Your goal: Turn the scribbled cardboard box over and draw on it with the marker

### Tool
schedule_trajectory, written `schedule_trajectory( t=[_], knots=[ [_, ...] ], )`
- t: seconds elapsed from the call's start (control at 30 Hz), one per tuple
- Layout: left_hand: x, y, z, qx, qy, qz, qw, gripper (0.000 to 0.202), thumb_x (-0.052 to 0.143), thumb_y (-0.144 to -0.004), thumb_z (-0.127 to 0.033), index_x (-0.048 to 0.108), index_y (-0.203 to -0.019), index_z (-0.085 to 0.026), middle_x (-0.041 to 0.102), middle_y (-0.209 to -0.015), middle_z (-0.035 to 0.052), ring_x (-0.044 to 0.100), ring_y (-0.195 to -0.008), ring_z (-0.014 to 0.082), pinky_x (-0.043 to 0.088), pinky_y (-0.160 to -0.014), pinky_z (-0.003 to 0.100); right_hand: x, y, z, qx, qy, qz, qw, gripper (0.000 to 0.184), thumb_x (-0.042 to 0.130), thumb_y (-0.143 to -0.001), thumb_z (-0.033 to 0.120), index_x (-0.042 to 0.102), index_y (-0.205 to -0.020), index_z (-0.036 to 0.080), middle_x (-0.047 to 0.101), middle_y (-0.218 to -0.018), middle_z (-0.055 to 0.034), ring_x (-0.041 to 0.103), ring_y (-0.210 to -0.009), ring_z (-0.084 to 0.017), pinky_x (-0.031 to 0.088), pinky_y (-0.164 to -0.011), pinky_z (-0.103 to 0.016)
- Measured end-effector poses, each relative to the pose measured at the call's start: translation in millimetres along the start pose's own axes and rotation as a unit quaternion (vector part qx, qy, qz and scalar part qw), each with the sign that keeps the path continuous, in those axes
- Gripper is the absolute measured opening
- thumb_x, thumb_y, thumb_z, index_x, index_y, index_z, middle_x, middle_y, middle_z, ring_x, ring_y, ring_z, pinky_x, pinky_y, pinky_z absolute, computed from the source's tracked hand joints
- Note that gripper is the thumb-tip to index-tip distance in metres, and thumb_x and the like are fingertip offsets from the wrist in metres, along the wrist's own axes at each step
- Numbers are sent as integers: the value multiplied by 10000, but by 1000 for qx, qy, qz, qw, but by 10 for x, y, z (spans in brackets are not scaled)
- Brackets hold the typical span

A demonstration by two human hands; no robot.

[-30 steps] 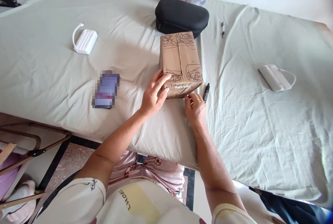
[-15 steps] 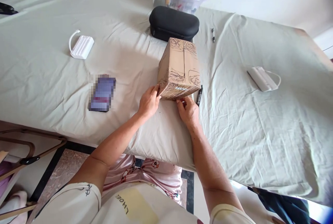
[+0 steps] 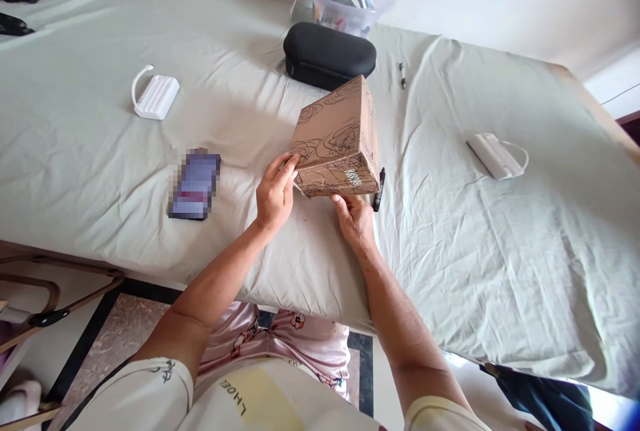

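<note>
A brown cardboard box (image 3: 333, 127) with black scribbles on its faces is tilted over the cloth in front of me. My left hand (image 3: 275, 192) grips its near left corner, thumb and fingers on the edge. Under the near bottom edge is my right hand (image 3: 356, 219), its thumb at the edge and its other fingers partly hidden beneath the box. A black marker (image 3: 379, 189) lies on the cloth just right of the box, close to my right hand.
Behind the box sit a black zip case (image 3: 330, 54) and a clear plastic tub (image 3: 345, 16) of assorted things. To the left are a phone (image 3: 195, 185) and a white corded device (image 3: 157, 96); a similar device (image 3: 496, 156) and a pen (image 3: 403, 75) lie right.
The box has been rolled to the left, so a scribbled side face now points upward. Both hands have stayed at its near edge, the left one shifting slightly left.
</note>
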State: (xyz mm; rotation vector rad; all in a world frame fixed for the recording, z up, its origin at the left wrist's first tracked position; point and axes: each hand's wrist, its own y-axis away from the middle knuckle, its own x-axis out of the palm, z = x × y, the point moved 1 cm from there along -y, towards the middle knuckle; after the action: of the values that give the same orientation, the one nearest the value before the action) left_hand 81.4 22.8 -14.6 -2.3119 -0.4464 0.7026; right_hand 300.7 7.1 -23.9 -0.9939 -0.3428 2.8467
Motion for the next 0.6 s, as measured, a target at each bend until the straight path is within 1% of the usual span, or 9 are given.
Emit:
schedule_trajectory(
  t=[0.1,0.2,0.27,0.33,0.37,0.43,0.5,0.53,0.6],
  knots=[
    [-64,-60,37,31,-39,-41,998,407,419,-1149,-384,741,-1353,-241,746,-1333,101,718,-1269,200,578,-1147,345,-7,-18,-63,41,-33,-41,998,589,556,-917,786,687,-921,213,667,-723,-20,574,-627,-168,492,-624,-324],
    [-102,-100,35,77,-85,-87,990,349,468,-1137,-329,773,-1288,-249,770,-1268,84,751,-1131,173,623,-1027,307,-27,-51,-149,55,-68,-125,988,457,520,-994,604,688,-1167,216,703,-843,-22,599,-678,-154,534,-680,-326],
    [-92,-104,2,113,-98,-93,984,310,506,-1122,-285,788,-1248,-253,789,-1223,76,753,-1032,161,632,-952,292,-65,-59,-180,28,-71,-190,979,449,482,-1028,507,635,-1337,219,733,-1008,-67,645,-778,-164,569,-750,-352],
    [-57,-87,-46,131,-109,-77,982,296,519,-1116,-280,804,-1197,-260,802,-1181,69,744,-964,158,630,-905,291,-112,-39,-159,-33,-32,-237,971,465,471,-1043,461,597,-1430,235,721,-1200,-125,686,-936,-200,592,-845,-409],
    [-35,-74,-70,132,-115,-65,982,297,520,-1116,-293,811,-1169,-265,806,-1165,68,739,-943,160,627,-894,298,-129,-18,-125,-71,0,-247,966,468,473,-1047,449,594,-1452,248,700,-1282,-144,693,-1040,-229,592,-913,-454],
    [3,-44,-108,123,-125,-42,984,305,520,-1116,-325,821,-1129,-276,807,-1154,70,732,-934,172,614,-901,325,-132,41,-16,-144,66,-240,958,448,489,-1045,433,632,-1443,283,658,-1397,-152,656,-1252,-293,538,-1075,-560],
    [22,-17,-128,109,-117,-22,987,305,520,-1113,-337,821,-1138,-287,799,-1179,77,728,-966,189,593,-934,357,-80,104,125,-192,117,-201,953,401,521,-1033,427,697,-1381,333,634,-1470,-127,574,-1408,-343,421,-1205,-643],
    [26,-7,-132,102,-106,-12,989,301,524,-1111,-340,817,-1156,-293,792,-1198,82,725,-992,198,583,-953,368,-37,130,197,-203,137,-174,954,378,548,-1023,434,720,-1353,365,621,-1507,-107,538,-1453,-360,368,-1239,-668],
    [24,7,-132,91,-86,8,992,308,515,-1111,-339,811,-1187,-297,782,-1222,91,718,-1029,208,572,-980,377,62,163,324,-203,168,-118,957,386,591,-1009,450,715,-1373,420,578,-1590,-75,474,-1525,-384,284,-1275,-709]
  ],
)
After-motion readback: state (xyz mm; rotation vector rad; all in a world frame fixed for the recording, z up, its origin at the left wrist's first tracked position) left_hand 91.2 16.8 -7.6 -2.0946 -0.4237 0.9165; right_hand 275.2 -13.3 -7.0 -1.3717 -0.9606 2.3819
